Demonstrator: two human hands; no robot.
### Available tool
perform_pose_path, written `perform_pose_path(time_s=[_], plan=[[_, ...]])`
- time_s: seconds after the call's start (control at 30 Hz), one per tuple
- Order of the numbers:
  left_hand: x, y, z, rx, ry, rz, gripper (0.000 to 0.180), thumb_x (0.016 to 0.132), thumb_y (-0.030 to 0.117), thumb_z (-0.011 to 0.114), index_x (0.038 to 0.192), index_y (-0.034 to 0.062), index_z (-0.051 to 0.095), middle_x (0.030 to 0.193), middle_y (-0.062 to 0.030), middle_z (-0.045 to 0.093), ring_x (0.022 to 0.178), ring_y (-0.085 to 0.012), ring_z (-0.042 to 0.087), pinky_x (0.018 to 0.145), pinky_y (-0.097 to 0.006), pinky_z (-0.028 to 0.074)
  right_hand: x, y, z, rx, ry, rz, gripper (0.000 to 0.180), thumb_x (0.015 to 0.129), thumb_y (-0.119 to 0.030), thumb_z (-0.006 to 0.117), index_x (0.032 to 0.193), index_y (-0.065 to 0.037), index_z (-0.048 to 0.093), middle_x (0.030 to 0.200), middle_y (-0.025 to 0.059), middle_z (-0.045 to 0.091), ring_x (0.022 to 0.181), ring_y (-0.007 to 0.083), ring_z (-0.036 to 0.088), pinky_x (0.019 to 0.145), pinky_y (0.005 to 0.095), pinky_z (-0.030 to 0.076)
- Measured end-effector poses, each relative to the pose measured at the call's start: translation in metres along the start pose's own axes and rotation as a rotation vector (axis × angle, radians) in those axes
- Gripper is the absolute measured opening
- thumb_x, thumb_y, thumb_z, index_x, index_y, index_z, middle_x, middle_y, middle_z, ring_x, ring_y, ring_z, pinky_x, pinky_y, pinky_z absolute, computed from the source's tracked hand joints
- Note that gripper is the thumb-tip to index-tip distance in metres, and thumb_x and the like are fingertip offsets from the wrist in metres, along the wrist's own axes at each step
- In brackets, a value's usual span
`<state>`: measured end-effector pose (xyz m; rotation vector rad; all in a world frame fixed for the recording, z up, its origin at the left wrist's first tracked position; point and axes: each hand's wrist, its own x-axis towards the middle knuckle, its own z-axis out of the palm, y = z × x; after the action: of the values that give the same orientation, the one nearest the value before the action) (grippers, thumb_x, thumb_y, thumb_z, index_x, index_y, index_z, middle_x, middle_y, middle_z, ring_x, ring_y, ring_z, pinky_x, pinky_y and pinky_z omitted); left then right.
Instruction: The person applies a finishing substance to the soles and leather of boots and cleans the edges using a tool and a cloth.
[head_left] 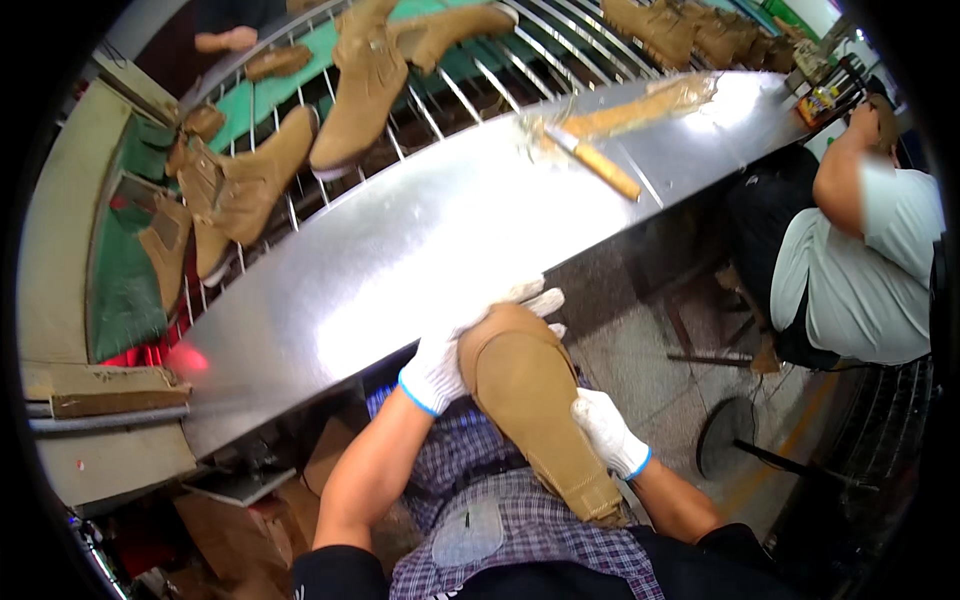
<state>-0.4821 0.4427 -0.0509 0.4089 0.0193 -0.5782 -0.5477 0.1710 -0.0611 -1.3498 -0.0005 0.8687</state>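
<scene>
A tan boot is in front of my body, between my two hands, its rounded end pointing away from me and its stitched shaft end toward my lap. My left hand, in a white knitted glove with a blue cuff, holds the rounded end from the left; its fingers reach behind the boot and their tips show beyond it. On the right side, my right hand, gloved the same way, grips the boot near its middle, thumb against the surface. Part of its fingers is hidden behind the boot.
A shiny metal bench curves in front of me. On it lie a wooden-handled tool and a brownish strip. Tan boots rest on a metal-bar rack beyond. A person in a white shirt sits at right.
</scene>
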Motion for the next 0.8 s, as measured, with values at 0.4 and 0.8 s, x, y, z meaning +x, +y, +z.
perform_pose_path(time_s=[0.4, 0.8], plan=[[-0.118, 0.103, 0.0, 0.228, 0.502, 0.196, 0.06, 0.11, 0.044, 0.054, 0.134, -0.0102, 0.065, 0.138, -0.0265, 0.069, 0.124, -0.0372, 0.069, 0.113, -0.048, 0.053, 0.048, -0.08, 0.103, -0.651, -0.343, 0.016, 0.061, 0.114, -0.052, 0.047, 0.141, 0.0, 0.063, 0.124, 0.023, 0.075, 0.115, 0.032, 0.073, 0.102, 0.0413, 0.056], [-0.135, 0.086, -0.007, 0.114, 0.591, 0.258, 0.049, 0.109, 0.041, 0.062, 0.124, -0.0045, 0.068, 0.121, -0.0194, 0.074, 0.106, -0.0269, 0.072, 0.097, -0.042, 0.059, 0.13, -0.106, 0.132, -0.343, -0.486, -0.385, 0.056, 0.112, -0.023, 0.047, 0.161, 0.003, 0.041, 0.156, 0.0265, 0.05, 0.151, 0.0345, 0.043, 0.128, 0.0433, 0.03]])
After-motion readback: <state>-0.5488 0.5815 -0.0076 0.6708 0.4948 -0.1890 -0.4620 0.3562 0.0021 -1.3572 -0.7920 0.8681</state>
